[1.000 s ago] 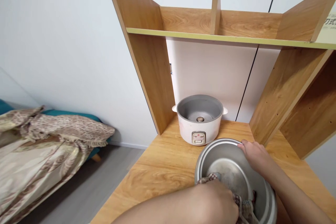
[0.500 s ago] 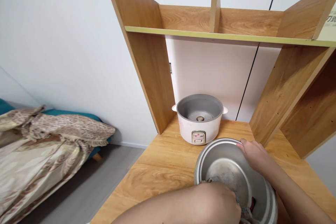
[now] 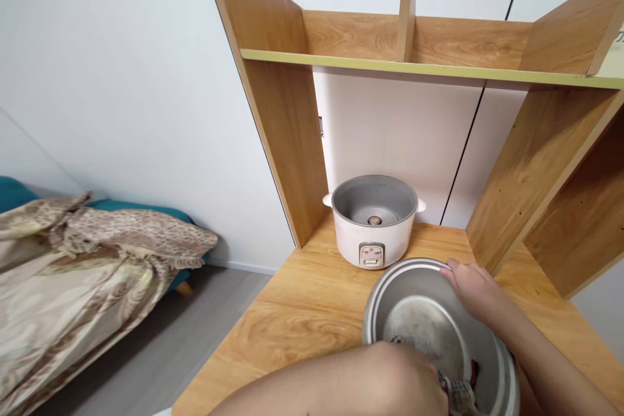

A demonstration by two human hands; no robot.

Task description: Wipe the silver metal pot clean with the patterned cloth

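Bedding (image 3: pixel 82 286), patterned beige and brown, lies heaped far left of both hands, over a teal bed edge (image 3: pixel 146 211); grey floor (image 3: pixel 160 351) between it and the wooden desk (image 3: pixel 302 312). White wall behind.

Left hand (image 3: pixel 404 380) comes in from the bottom edge, forearm across the foreground, fingers curled down inside the metal inner pot (image 3: pixel 429 325) and closed on a checked cloth (image 3: pixel 461 393); only a scrap of cloth shows just right of the knuckles, pressed against the pot's near inside wall. Fingertips themselves hidden, so exact grip can't be told beyond closed on the cloth.

Pot sits on the desk near the front edge, tilted toward the camera, its scuffed bottom visible just beyond the left hand's fingers.

Rice cooker body (image 3: pixel 374 218), white w/ grey hollow inside, stands further back on the desk, beyond the pot's far rim & apart from it, no lid on, switch panel facing the camera. It's well beyond both hands.

Right hand (image 3: pixel 475 292) grips the pot's far-right rim: thumb on top of the rim, other fingers wrapped over the outside, narrow, holding the pot steady. Forearm runs down to the bottom right corner.

Wooden shelf unit (image 3: pixel 414 65) rises behind & to both sides, a divider upright in the middle, side panel right of the right hand.
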